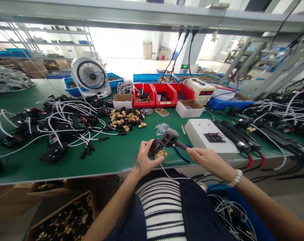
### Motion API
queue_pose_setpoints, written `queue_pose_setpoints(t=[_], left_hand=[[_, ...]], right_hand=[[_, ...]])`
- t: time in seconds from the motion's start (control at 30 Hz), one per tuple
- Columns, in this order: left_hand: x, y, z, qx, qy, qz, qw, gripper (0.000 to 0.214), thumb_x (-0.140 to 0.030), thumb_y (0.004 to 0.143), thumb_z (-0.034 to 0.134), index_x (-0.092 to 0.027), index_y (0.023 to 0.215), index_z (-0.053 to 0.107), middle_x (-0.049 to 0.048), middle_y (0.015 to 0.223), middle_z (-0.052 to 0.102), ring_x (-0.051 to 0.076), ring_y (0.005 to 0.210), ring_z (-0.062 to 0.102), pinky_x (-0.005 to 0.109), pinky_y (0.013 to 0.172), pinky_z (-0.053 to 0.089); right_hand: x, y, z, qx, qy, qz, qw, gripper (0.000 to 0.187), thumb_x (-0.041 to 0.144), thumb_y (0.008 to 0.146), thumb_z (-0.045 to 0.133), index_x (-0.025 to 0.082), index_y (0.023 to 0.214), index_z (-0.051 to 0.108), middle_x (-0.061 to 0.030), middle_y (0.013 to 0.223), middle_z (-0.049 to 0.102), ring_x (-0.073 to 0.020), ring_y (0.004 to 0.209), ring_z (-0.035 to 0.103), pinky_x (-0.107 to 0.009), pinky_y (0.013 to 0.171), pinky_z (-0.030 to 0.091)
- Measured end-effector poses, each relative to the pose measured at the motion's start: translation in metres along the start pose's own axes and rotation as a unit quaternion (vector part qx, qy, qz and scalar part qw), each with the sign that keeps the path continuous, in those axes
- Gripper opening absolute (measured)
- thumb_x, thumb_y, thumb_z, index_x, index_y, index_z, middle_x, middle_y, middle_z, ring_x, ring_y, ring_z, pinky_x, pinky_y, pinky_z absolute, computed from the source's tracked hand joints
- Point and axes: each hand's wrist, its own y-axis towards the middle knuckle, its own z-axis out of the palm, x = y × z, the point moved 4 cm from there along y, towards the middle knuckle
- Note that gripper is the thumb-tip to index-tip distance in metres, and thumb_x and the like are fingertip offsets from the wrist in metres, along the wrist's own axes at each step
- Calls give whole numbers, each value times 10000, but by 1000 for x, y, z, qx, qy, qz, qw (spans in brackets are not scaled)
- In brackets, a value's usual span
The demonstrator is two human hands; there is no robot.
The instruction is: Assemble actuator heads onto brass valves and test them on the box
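My left hand [145, 160] is closed round a small black part with a brass fitting [161, 154] and a white wire hanging from it, held just above the table's near edge. My right hand [204, 158] grips the handle of a grey rubber mallet [169, 138], whose head rests against the top of the black part. Both hands are close together in front of my striped shirt. A pile of brass fittings and black parts [127, 119] lies on the green table [111, 157] behind my left hand.
A heap of black parts with white wires [56, 124] covers the left. A white fan [91, 77], red bins [154, 94], cardboard boxes, a white switch box [208, 137], a power supply [201, 89] and blue-handled pliers [182, 155] stand nearby. Cartons of fittings [66, 221] sit below.
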Motion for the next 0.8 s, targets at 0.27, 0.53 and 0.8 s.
queue_pose_setpoints(t=[0.27,0.53,0.8], left_hand=[[0,0,1,1,-2,-5,1000,700,-367,693,740,-150,1318,512,69,1056,447,212,957,528,376,849,539],[1,0,1,0,-3,-4,1000,697,-353,689,754,-174,1320,517,62,1051,453,203,943,531,356,833,545],[0,0,0,5,-9,-1,1000,649,-350,711,741,-185,1300,528,58,1047,449,198,948,540,338,814,557]], right_hand=[[-3,-5,-3,-69,22,-6,997,701,863,836,238,229,598,417,26,473,354,-128,425,316,-260,421,236],[-4,-5,-7,-64,51,4,997,691,866,829,256,234,592,404,47,455,303,-111,405,252,-258,407,199],[-3,-2,5,22,-30,4,999,711,881,728,480,206,507,436,8,463,405,-123,445,353,-255,444,232]])
